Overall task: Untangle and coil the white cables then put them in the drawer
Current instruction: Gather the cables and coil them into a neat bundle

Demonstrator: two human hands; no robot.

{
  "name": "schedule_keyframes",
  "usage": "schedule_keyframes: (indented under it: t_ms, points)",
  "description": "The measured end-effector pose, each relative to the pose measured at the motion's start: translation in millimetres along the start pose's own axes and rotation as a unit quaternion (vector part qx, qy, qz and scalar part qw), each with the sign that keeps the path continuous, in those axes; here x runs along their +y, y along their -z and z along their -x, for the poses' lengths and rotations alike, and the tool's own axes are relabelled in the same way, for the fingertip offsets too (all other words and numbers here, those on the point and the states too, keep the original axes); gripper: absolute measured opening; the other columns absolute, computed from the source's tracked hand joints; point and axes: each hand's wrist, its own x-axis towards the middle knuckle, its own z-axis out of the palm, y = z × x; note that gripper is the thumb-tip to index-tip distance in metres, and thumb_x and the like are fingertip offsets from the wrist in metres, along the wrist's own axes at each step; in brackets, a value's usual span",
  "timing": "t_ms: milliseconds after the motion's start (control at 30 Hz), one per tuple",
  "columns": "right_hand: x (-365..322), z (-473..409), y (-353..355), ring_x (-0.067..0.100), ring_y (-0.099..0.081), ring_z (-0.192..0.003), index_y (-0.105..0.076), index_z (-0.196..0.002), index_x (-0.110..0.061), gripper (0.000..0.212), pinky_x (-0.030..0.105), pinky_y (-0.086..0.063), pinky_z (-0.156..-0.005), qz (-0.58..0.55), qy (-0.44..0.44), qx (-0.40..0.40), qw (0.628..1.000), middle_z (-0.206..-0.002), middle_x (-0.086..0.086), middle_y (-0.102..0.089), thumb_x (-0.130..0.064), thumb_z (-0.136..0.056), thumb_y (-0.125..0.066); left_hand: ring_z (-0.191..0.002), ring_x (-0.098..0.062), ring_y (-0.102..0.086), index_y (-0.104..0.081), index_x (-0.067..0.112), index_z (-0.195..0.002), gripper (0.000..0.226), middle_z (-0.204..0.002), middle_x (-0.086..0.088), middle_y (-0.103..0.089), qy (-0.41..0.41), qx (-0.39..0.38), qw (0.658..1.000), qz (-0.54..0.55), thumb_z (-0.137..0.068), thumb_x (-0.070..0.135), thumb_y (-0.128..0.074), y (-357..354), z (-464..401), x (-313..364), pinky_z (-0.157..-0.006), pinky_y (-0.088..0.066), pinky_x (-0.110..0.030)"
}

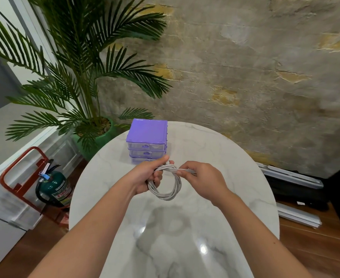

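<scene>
Hands (177, 176) gripping white cable (165, 185) (neatly looped)

- White cable (166, 194): wound into a round coil of several loops, hanging above the middle of the marble table, held up off it by both hands; the top strands run flat from one hand to the other.
- Purple drawer unit (147, 137): three clear-fronted drawers stacked upright, all shut, standing near the table's far edge, just behind the coil.
</scene>
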Motion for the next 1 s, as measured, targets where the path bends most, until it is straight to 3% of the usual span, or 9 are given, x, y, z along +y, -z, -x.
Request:
schedule_keyframes:
  t_ms: [233,433,600,767,867,933,1000]
  points:
    - [-1.4,4.6,-14.3,0.008,-0.06,-0.079,-0.059,-0.094,-0.037,0.021,0.028,-0.044,-0.069,-0.047,-0.009,0.05,0.998,-0.08,-0.016,-0.068,-0.055,-0.093,-0.048,-0.034,-0.002,-0.023,-0.069,0.013,-0.102,0.03,-0.05,0.005,-0.035,-0.012,0.021,0.998,0.054,-0.091,0.04,-0.062,0.9,-3.7,4.7,-0.036,-0.031,-0.012]
    - [3.3,6.5,-21.8,0.008,-0.054,-0.067,-0.059,-0.086,-0.027,0.018,0.032,-0.044,-0.064,-0.11,0.005,0.055,0.992,-0.077,-0.011,-0.064,-0.038,-0.097,-0.049,-0.032,-0.002,-0.029,-0.067,0.013,-0.106,0.034,-0.049,0.006,-0.039,-0.013,0.038,0.998,0.048,-0.088,0.042,-0.065,0.1,-4.7,2.5,-0.037,-0.03,-0.009]
    - [5.2,3.3,-21.1,0.009,-0.057,-0.075,-0.061,-0.1,-0.033,0.025,0.032,-0.046,-0.069,-0.088,0.004,0.031,0.996,-0.077,-0.013,-0.062,-0.055,-0.09,-0.053,-0.039,-0.004,-0.027,-0.065,0.016,-0.099,0.037,-0.056,0.004,-0.039,-0.021,0.011,1.0,0.017,-0.081,0.048,-0.069,-4.5,1.4,-0.1,-0.037,-0.027,-0.011]
    - [14.5,-6.4,-11.4,0.017,-0.056,-0.073,-0.07,-0.092,-0.031,0.031,0.04,-0.049,-0.075,-0.099,0.02,-0.028,0.994,-0.071,-0.005,-0.063,-0.056,-0.09,-0.052,-0.041,-0.004,-0.027,-0.061,0.017,-0.093,0.029,-0.058,0.004,-0.044,-0.018,-0.01,1.0,-0.017,-0.078,0.038,-0.074,-4.7,5.4,-1.5,-0.035,-0.023,-0.012]
    - [18.0,-9.3,-10.2,0.023,-0.062,-0.082,-0.07,-0.096,-0.033,0.038,0.044,-0.051,-0.08,-0.12,0.022,-0.037,0.992,-0.083,0.002,-0.07,-0.062,-0.084,-0.05,-0.04,-0.005,-0.032,-0.064,0.015,-0.099,0.027,-0.061,0.003,-0.051,-0.034,-0.019,0.998,-0.039,-0.086,0.039,-0.068,-5.3,5.2,-2.5,-0.039,-0.033,-0.014]
    - [17.7,-8.9,-8.7,0.02,-0.064,-0.086,-0.071,-0.099,-0.035,0.031,0.042,-0.052,-0.08,-0.118,0.016,-0.029,0.992,-0.086,-0.003,-0.072,-0.058,-0.087,-0.054,-0.044,-0.008,-0.046,-0.066,0.012,-0.098,0.029,-0.066,0.0,-0.059,-0.037,-0.033,0.997,-0.056,-0.088,0.039,-0.066,-4.9,5.9,0.1,-0.053,-0.051,-0.022]
    - [17.5,-8.7,-6.4,0.017,-0.063,-0.083,-0.072,-0.1,-0.035,0.028,0.039,-0.052,-0.077,-0.096,0.012,-0.025,0.995,-0.083,-0.006,-0.071,-0.055,-0.09,-0.055,-0.052,-0.016,-0.059,-0.066,0.01,-0.099,0.032,-0.075,-0.009,-0.067,-0.014,-0.061,0.998,-0.033,-0.09,0.04,-0.062,-1.8,7.6,4.9,-0.069,-0.059,-0.036]
